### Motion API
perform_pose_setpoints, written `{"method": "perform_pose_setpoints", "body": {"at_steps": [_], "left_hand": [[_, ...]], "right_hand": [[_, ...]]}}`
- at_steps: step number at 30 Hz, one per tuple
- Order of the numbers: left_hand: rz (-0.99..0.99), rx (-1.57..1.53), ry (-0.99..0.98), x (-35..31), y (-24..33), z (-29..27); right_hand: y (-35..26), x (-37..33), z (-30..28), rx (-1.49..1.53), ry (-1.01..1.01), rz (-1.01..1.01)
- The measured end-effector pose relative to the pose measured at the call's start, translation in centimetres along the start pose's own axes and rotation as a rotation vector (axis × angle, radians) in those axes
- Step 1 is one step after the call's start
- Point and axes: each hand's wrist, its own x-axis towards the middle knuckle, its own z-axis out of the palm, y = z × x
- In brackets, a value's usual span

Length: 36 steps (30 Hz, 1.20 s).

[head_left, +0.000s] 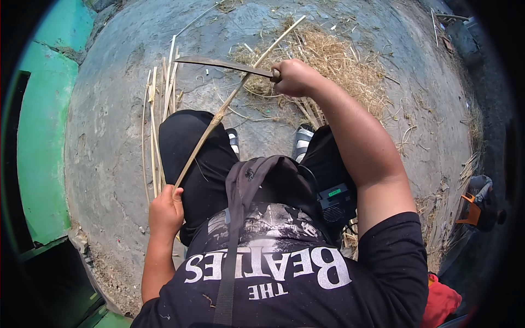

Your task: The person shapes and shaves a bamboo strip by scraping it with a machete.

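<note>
My left hand (165, 212) is closed around the lower end of a long bamboo strip (203, 136), which slants up and to the right across my left thigh. A knotty node shows about midway along the strip. My right hand (295, 78) grips the short handle of a machete (219, 64). Its long, slightly curved blade points left and crosses the strip near the strip's upper part. From this view I cannot tell how deeply, if at all, the edge sits in the bamboo.
Several split bamboo strips (155, 120) lie on the concrete ground (109, 142) beside my left knee. A heap of pale shavings (333, 60) spreads beyond my right hand. A green wall (46, 131) stands at the left; an orange object (469, 209) and red cloth (441, 302) are at the right.
</note>
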Motion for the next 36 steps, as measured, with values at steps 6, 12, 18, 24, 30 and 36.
{"method": "perform_pose_setpoints", "body": {"at_steps": [6,12,18,24,30,36], "left_hand": [[-0.048,-0.005,-0.035,-0.4,-0.2,0.1],[-0.012,0.026,-0.007,0.4,0.2,-0.1],[0.014,0.047,0.013,-1.3,-0.1,0.0],[-0.043,0.108,-0.030,-0.1,0.5,-0.1],[-0.017,-0.041,-0.042,-0.4,-0.3,0.0],[-0.036,-0.078,-0.148,0.6,-0.7,-0.9]], "right_hand": [[-2.3,-2.0,0.7,-0.179,0.065,-0.111],[1.5,-0.1,0.2,-0.089,0.074,0.077],[-0.9,-0.9,-0.7,-0.096,-0.040,0.010],[1.9,-0.6,-1.0,-0.161,0.003,0.143],[0.3,-1.3,-1.0,-0.048,0.056,0.089],[0.5,-0.6,-0.2,-0.054,0.187,0.129]]}}
